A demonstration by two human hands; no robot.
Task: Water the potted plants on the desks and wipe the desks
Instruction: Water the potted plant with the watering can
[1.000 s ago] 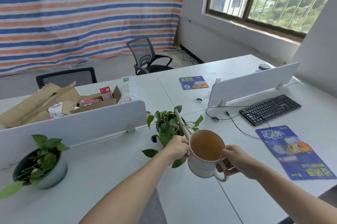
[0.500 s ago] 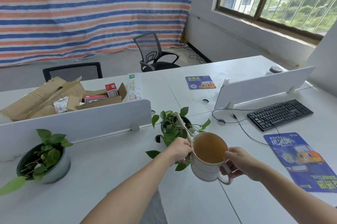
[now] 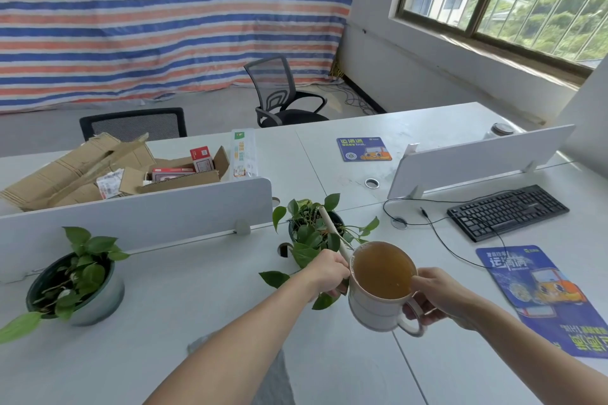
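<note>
A white watering can (image 3: pixel 378 314) full of brownish water hangs over the white desk (image 3: pixel 197 322). Its long thin spout (image 3: pixel 334 233) reaches into a small dark pot with a leafy green plant (image 3: pixel 312 230) in the middle of the desk. My right hand (image 3: pixel 434 296) grips the can's handle. My left hand (image 3: pixel 329 274) holds the can at the base of the spout. A second plant in a grey bowl-shaped pot (image 3: pixel 74 282) stands at the left. A grey cloth (image 3: pixel 273 371) lies on the desk under my left forearm, mostly hidden.
A low white divider (image 3: pixel 138 217) runs behind the plants, with cardboard boxes (image 3: pixel 98 167) beyond it. A black keyboard (image 3: pixel 506 210) and its cable, a blue mouse pad (image 3: pixel 543 292) and a second divider (image 3: pixel 477 161) are on the right. Two office chairs stand behind the desks.
The view has shifted a little, so everything sits further right in frame. The can, both hands and the spout in the plant keep nearly the same pose.
</note>
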